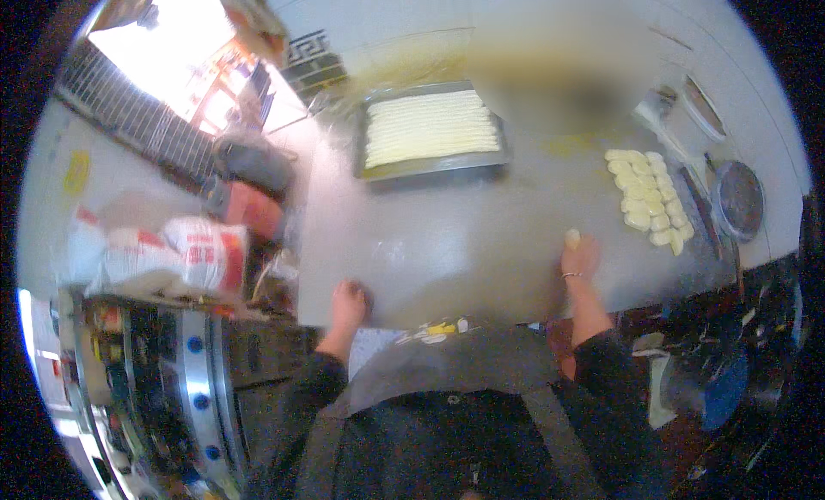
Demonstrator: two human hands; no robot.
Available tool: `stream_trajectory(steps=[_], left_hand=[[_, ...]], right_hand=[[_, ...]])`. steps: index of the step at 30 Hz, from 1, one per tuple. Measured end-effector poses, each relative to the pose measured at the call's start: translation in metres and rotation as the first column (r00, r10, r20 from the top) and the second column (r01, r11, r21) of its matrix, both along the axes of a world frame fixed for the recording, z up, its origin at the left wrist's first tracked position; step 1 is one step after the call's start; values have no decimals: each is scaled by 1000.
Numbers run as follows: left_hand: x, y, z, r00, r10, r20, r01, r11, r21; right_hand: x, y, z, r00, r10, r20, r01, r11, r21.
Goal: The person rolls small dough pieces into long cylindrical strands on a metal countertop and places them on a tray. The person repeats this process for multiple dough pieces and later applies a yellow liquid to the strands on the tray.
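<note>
My right hand [582,258] is on the right side of the metal worktable [412,242], its fingers closed on a small pale piece of dough [572,237] that pokes out at the top. Near the table's front left edge rests my left hand [349,302], fingers curled under; whether anything is inside is hidden. To the right of my right hand lies a block of flattened dough pieces [648,197], packed side by side in rows. A dark rectangular baking tray [438,168] toward the back holds long pale dough strips [432,126] laid close together.
At the right edge stand a round bowl [740,200] and a dark stick [701,210]. Printed white sacks [200,255] and a red container [254,207] are piled left of the table. Clear plastic film [338,110] lies beside the tray. One back area is blurred.
</note>
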State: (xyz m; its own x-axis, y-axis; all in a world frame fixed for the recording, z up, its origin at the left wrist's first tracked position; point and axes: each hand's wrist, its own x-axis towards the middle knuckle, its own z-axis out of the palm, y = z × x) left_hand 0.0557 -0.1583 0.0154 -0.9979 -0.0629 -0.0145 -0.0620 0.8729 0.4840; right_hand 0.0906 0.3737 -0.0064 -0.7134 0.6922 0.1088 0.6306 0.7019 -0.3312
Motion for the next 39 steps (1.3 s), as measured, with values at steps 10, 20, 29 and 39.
stream_trajectory(steps=[10,20,29,39], left_hand=[[-8,-5,-22,972,-124,-197,95,984,-151],[-5,-37,-38,934,-251,-256,162,933,-322],[1,-47,-50,940,-235,-249,183,960,-214],[-4,-44,-58,920,-183,-346,159,982,-99]], right_hand=[[-22,-137,1,921,388,4,-374,889,-263],[-151,-259,51,738,583,-340,-668,705,-238],[-170,-353,57,579,745,331,-716,659,-229],[-102,-379,18,670,735,105,-736,676,-39]])
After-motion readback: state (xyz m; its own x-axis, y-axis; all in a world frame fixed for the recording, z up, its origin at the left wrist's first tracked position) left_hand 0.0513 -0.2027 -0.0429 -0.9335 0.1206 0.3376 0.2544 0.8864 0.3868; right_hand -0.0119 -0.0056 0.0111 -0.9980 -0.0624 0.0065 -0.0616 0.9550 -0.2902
